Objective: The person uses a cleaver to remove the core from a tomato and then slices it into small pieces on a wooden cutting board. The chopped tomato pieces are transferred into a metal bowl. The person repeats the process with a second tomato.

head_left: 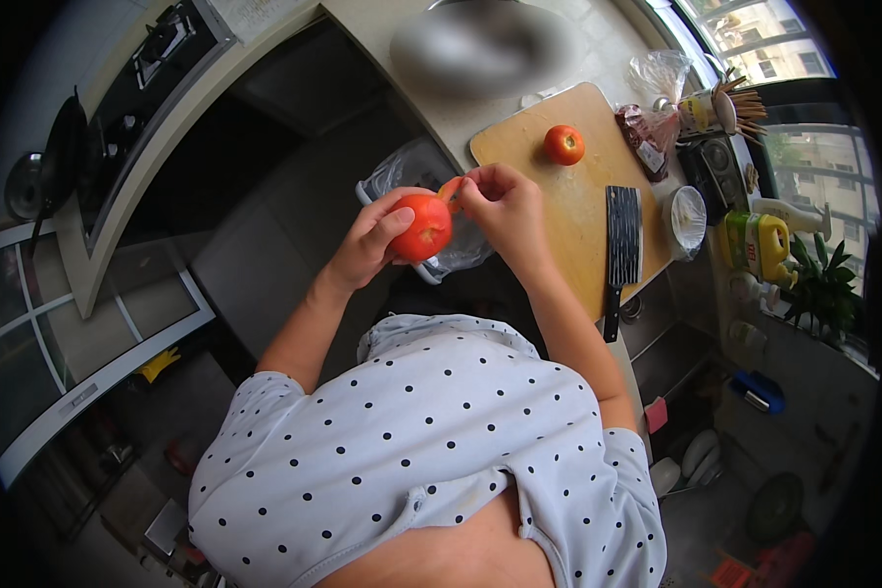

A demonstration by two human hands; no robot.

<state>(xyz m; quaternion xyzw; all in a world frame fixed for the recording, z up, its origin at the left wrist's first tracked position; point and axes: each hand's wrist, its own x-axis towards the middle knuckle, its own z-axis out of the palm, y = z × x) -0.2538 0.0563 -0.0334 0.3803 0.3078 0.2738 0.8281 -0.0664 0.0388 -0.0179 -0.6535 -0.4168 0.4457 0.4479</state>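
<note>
My left hand (365,238) is wrapped round a red tomato (423,227), held up over a lined bin (458,250). My right hand (503,208) pinches a thin strip of tomato skin (450,191) at the tomato's upper right side. The strip still seems joined to the tomato. Right of my hands lies a wooden cutting board (578,225) with a second whole tomato (564,145) near its far end. A cleaver (623,245) with a dark patterned blade rests along the board's right side, its black handle toward me.
A bowl covered in clear plastic (686,221) stands right of the cleaver. Beyond it are a yellow jug (758,243), a plant (819,278) and a bag of dark red food (644,140). At the left, a black pan (64,157) hangs by the stove (147,83).
</note>
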